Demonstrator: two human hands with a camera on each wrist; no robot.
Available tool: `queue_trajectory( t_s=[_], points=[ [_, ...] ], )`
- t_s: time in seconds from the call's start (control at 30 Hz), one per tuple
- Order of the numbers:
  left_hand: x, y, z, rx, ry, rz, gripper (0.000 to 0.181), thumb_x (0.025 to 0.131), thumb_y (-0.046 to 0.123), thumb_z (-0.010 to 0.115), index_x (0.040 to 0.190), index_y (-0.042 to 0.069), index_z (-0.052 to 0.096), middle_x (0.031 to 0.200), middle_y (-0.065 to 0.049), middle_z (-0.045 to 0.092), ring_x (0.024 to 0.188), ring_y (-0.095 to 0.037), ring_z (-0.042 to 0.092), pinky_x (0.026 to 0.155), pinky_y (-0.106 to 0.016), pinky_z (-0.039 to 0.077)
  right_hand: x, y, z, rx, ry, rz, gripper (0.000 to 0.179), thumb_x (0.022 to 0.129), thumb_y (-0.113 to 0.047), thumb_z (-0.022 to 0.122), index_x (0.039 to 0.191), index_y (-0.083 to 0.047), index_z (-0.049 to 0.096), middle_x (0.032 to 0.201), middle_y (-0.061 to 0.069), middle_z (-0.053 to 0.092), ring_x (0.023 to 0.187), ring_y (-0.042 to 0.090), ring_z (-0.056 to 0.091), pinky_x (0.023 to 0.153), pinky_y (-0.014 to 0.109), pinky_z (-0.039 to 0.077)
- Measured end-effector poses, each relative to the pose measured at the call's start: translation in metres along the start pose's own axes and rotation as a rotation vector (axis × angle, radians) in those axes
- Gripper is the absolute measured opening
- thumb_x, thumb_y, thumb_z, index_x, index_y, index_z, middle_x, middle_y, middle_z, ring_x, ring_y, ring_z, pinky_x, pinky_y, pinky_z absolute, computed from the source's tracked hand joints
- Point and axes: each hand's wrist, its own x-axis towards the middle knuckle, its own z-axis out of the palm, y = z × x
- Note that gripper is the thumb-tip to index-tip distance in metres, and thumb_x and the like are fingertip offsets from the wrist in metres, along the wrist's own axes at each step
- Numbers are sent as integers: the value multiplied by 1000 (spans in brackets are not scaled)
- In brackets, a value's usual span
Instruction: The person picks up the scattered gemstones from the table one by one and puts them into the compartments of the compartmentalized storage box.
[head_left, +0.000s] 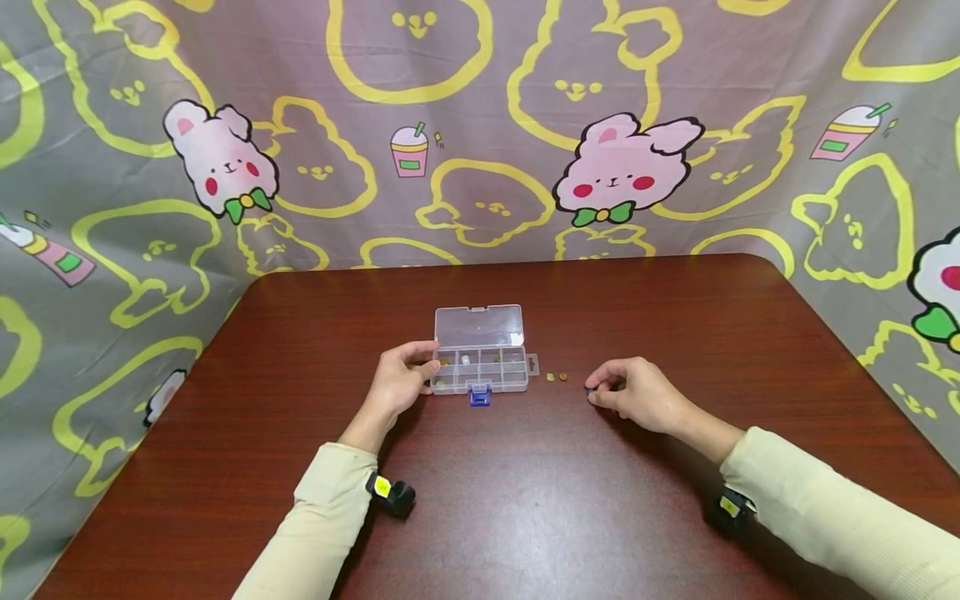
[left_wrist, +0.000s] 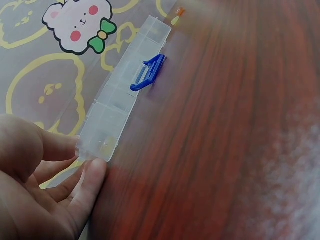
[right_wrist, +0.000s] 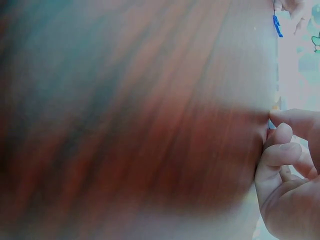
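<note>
My L hand grips one end of a clear oblong plastic box, prob. steadying it on the brown wood-grain worktop; R hand pinches a small dark-blue piece, R of box.

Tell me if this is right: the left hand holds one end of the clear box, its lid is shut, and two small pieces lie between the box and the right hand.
No: the lid of the clear box is open, as the head view shows. The left hand, small pieces and right hand are as you say.
</note>
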Motion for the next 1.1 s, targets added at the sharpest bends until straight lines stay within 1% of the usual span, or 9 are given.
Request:
queue_trajectory(
  t_s=[0.57, 1.1],
  points=[
    [1, -1, 1, 3, 3, 15, 32, 94, -6, 63, 125, -5, 66, 116, -26, 64, 79, -16, 64, 55, -22, 54, -2, -3, -2, -33, 1, -11, 6, 86, -5, 75, 92, -4, 73, 74, 0, 60, 52, 13, 52, 46, 24, 45],
    [0, -1, 0, 5, 4, 12, 32, 94, -7, 63, 126, -5, 66, 118, -26, 63, 79, -16, 63, 55, -21, 55, -1, -1, 0, -27, -4, -14, 7, 85, -3, 74, 92, -4, 73, 73, 1, 60, 51, 13, 51, 44, 24, 44]
  ],
)
